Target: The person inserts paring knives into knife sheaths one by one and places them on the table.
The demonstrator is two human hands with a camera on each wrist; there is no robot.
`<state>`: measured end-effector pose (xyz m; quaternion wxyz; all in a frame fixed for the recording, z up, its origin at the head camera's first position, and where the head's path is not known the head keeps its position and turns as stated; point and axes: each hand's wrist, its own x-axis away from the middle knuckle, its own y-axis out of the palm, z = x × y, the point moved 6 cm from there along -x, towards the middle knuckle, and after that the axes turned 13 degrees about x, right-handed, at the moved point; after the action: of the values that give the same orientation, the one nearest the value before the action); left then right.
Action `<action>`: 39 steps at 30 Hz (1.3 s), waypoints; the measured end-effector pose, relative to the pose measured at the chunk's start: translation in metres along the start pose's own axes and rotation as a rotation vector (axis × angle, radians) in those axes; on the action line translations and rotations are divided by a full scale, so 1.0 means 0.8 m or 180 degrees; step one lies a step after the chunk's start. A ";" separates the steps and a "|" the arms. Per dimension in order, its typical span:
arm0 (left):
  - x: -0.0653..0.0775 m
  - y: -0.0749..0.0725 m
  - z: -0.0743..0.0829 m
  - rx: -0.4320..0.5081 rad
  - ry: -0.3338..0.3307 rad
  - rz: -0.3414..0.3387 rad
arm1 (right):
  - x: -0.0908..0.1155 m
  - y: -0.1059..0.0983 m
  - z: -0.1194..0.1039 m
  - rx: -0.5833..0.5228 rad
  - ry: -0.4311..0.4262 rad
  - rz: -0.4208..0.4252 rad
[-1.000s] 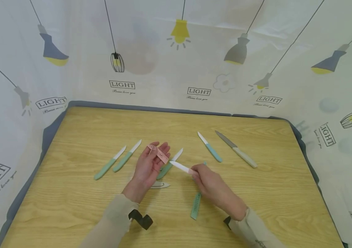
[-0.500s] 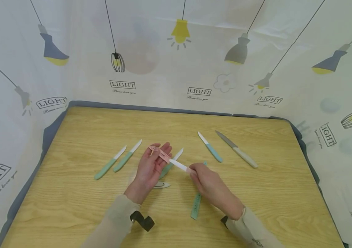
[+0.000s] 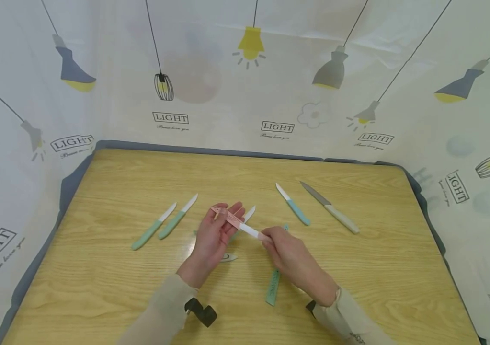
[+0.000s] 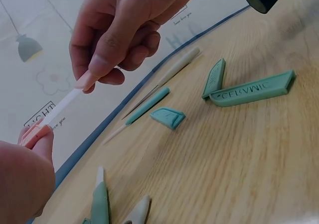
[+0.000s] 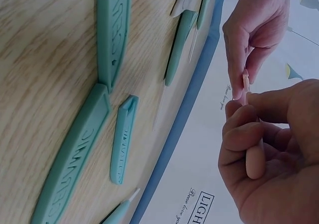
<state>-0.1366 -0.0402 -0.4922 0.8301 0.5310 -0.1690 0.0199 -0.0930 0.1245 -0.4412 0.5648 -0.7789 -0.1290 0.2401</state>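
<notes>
In the head view my left hand [image 3: 209,242] pinches a pink blade sheath [image 3: 233,220] between thumb and fingers, palm turned up. My right hand [image 3: 298,261] grips a small knife by its pink handle [image 5: 255,162]. The knife's white blade [image 3: 250,231] points left, its tip end hidden at the sheath's mouth; the left wrist view shows the blade [image 4: 62,105] in line with the sheath [image 4: 36,134]. Beneath the left hand lie a green-handled knife [image 3: 249,213] and a whitish sheath-like piece [image 3: 229,258], both partly covered.
Two green-handled knives [image 3: 144,237] lie to the left. At the right back are a blue-handled knife [image 3: 298,212] and a longer beige-handled knife [image 3: 341,219]. Several green and teal sheaths, one a green sheath [image 3: 272,289], lie near the right hand. A lamp-print curtain [image 3: 227,96] surrounds the table [image 3: 378,287].
My left hand has moved slightly right with the pink sheath, toward the knife. The blade's tip, apart from the sheath before, has gone into its mouth, and less white blade shows. The right hand barely moved.
</notes>
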 end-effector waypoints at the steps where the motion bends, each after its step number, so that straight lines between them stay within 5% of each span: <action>1: 0.000 0.001 -0.001 0.0013 -0.0005 0.0005 | 0.000 0.000 0.000 0.0001 0.0003 0.0002; 14: 0.001 0.010 -0.008 -0.0005 0.0044 0.0000 | -0.010 -0.003 -0.007 0.0011 0.0011 0.0146; 39: -0.001 0.014 -0.024 -0.0016 0.0140 0.0031 | -0.028 0.003 -0.014 -0.0090 0.0420 -0.0084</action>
<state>-0.1346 -0.0185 -0.4897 0.8349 0.5275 -0.1533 0.0351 -0.1064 0.1041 -0.4360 0.5642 -0.7991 -0.1052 0.1789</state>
